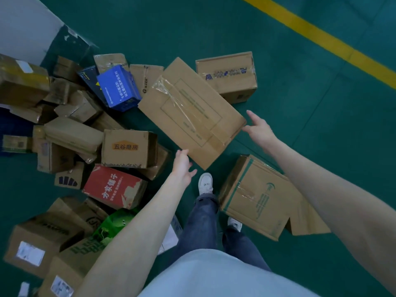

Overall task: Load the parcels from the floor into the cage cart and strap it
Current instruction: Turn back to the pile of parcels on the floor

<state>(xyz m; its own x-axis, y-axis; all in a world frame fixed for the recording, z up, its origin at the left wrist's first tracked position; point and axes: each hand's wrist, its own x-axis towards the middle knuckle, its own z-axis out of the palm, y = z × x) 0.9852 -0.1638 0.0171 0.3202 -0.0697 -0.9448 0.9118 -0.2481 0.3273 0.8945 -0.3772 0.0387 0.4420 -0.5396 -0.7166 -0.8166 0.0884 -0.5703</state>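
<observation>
A long flat cardboard parcel with clear tape lies tilted in the middle of the view, above the green floor. My left hand touches its near corner with relaxed, spread fingers. At the parcel's right corner is my right hand, fingers straight and thumb against the edge. Neither hand curls round the box. No cage cart is in view.
Several parcels are heaped at left, among them a blue box, a red box and a brown printed box. Another carton lies behind, and a green-printed carton sits by my right foot. A yellow floor line crosses top right.
</observation>
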